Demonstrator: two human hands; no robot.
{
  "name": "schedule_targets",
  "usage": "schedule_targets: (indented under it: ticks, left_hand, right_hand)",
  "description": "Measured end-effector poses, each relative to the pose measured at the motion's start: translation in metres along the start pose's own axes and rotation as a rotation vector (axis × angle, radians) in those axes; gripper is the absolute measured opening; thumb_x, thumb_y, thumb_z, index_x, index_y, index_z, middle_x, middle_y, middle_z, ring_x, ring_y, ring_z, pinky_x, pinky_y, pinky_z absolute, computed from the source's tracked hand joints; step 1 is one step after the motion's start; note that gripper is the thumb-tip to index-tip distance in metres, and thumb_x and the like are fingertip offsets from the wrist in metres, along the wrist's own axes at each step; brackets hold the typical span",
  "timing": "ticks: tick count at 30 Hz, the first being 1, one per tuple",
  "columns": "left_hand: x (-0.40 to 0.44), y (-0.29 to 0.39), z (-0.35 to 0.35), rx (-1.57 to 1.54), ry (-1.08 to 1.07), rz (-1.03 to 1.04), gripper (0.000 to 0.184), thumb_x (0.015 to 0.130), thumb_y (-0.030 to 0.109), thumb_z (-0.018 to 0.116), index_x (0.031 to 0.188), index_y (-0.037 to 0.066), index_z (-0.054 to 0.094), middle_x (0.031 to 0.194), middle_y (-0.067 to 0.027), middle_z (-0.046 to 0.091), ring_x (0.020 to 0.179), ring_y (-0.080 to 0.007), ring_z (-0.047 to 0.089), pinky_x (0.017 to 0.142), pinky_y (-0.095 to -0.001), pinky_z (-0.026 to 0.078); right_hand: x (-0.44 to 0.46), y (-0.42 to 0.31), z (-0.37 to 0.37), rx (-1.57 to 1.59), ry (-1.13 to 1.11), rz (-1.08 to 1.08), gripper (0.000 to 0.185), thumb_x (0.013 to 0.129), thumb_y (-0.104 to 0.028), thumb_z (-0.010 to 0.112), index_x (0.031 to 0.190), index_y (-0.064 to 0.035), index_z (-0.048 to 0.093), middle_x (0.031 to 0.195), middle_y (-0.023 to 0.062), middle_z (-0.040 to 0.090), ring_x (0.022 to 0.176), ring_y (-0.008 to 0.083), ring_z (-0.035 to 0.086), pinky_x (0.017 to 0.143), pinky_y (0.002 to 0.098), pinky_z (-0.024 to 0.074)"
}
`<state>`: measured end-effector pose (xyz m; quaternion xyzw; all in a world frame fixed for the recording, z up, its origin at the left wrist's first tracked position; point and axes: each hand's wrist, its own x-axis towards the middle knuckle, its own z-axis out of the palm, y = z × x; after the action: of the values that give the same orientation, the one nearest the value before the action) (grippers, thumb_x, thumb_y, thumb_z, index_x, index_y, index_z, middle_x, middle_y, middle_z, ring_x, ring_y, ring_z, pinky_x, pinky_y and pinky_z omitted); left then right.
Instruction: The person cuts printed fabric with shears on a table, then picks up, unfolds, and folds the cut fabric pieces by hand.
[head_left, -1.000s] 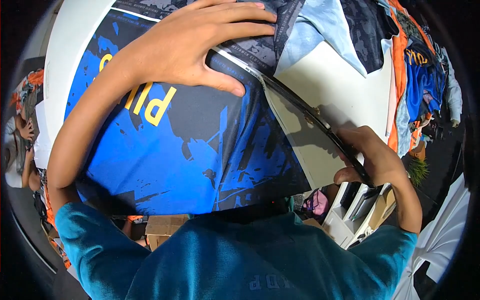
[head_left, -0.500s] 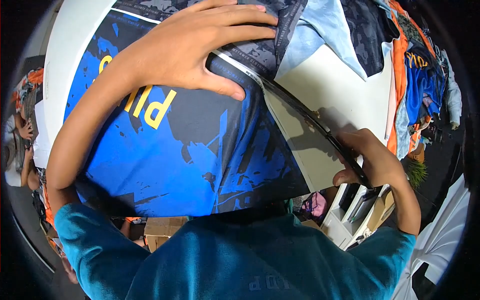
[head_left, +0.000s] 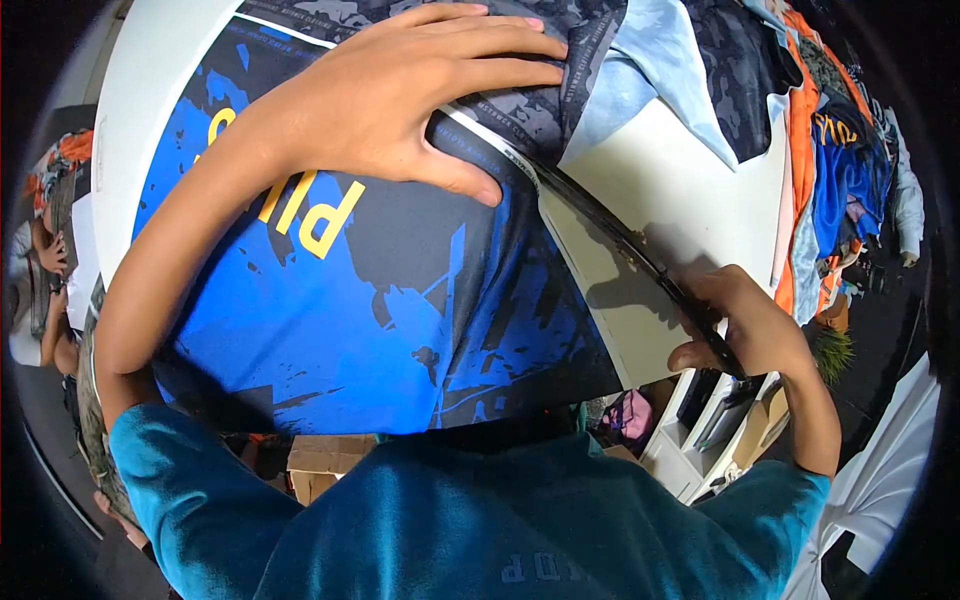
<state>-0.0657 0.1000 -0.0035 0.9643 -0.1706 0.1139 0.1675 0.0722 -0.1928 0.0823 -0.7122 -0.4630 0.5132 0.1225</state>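
My left hand [head_left: 430, 100] lies flat with fingers spread over blue and black printed fabric [head_left: 340, 320] bearing yellow letters. Its fingertips reach onto dark grey camouflage fabric [head_left: 520, 110] above, and a narrow white edge runs between the two prints. In my right hand [head_left: 750, 325] is a pair of dark scissors [head_left: 635, 250], its handles in my curled fingers. The long blades slant up and left to the fabric's right edge near my left thumb. The blade tips are hidden at the cloth, so I cannot tell how far apart they are.
Light blue fabric [head_left: 650, 60] lies on the white table [head_left: 700, 190]. Orange and blue garments [head_left: 840, 190] are heaped at the right. Below the table edge are a cardboard box [head_left: 325, 455] and a white shelf unit [head_left: 685, 455]. Another person's hand [head_left: 52, 255] shows at far left.
The fabric and my left hand sit slightly further right and lower in the view. The scissors remain at the fabric edge, and my right hand has barely moved.
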Motion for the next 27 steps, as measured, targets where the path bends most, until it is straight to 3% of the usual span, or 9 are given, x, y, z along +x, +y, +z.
schedule_targets:
  ticks: [4,9,14,18,19,23,27]
  left_hand:
    - [0.001,0.001,0.000,0.044,0.006,0.007,0.087,0.062,0.060,0.069,0.134,0.017,0.046,0.142,0.0001,0.039,0.131,-0.0218,0.036,0.113,-0.0414,0.022]
    - [-0.001,-0.001,0.000,0.007,0.016,0.009,0.090,0.060,0.061,0.070,0.135,0.018,0.045,0.142,-0.0007,0.040,0.132,-0.0231,0.035,0.114,-0.0439,0.020]
    - [-0.004,-0.013,-0.011,-0.050,-0.001,-0.044,0.093,0.058,0.063,0.071,0.136,0.021,0.043,0.143,-0.0013,0.038,0.133,-0.0247,0.033,0.114,-0.0471,0.017]
    - [-0.013,-0.040,-0.030,-0.179,-0.192,0.010,0.090,0.076,0.069,0.052,0.138,0.006,0.036,0.144,-0.0170,0.031,0.131,-0.0345,0.030,0.109,-0.0494,0.020]
    - [-0.014,-0.041,-0.031,-0.175,-0.184,0.010,0.090,0.076,0.069,0.052,0.138,0.006,0.036,0.144,-0.0170,0.031,0.131,-0.0345,0.030,0.109,-0.0494,0.020]
    - [-0.019,-0.032,-0.020,0.049,-0.072,-0.073,0.095,0.057,0.065,0.071,0.137,0.025,0.041,0.144,-0.0012,0.035,0.133,-0.0257,0.031,0.114,-0.0491,0.014]
    - [-0.022,-0.031,-0.019,0.078,-0.069,-0.083,0.094,0.058,0.067,0.069,0.137,0.026,0.040,0.144,-0.0011,0.034,0.133,-0.0256,0.031,0.114,-0.0486,0.014]
  right_hand:
    - [-0.001,0.000,-0.001,0.021,-0.001,0.005,0.046,0.055,-0.028,0.086,0.067,-0.0012,0.051,0.050,0.0031,0.045,0.044,0.0186,0.033,0.045,0.0273,0.0327]
    - [-0.002,-0.006,-0.008,-0.081,-0.100,0.105,0.047,0.057,-0.029,0.086,0.075,0.0011,0.054,0.060,0.0066,0.051,0.050,0.0201,0.040,0.048,0.0277,0.0351]
    - [-0.001,0.000,-0.020,-0.054,-0.173,-0.093,0.046,0.067,-0.035,0.080,0.079,-0.0002,0.053,0.070,0.0103,0.056,0.062,0.0250,0.047,0.060,0.0343,0.0378]
    - [0.005,-0.015,-0.027,-0.169,-0.305,0.049,0.059,0.053,-0.025,0.084,0.095,0.0054,0.055,0.085,0.0129,0.055,0.071,0.0262,0.048,0.068,0.0321,0.0396]
    - [0.008,-0.018,-0.027,-0.178,-0.302,0.051,0.059,0.053,-0.025,0.084,0.095,0.0054,0.055,0.085,0.0129,0.055,0.071,0.0262,0.048,0.068,0.0321,0.0396]
    - [0.023,-0.023,-0.026,-0.121,-0.279,0.073,0.061,0.051,-0.022,0.083,0.097,0.0048,0.054,0.082,0.0113,0.055,0.071,0.0258,0.048,0.073,0.0330,0.0385]
    - [0.035,-0.028,-0.029,-0.146,-0.304,0.041,0.061,0.053,-0.024,0.082,0.097,0.0040,0.053,0.080,0.0104,0.055,0.071,0.0249,0.048,0.071,0.0331,0.0382]
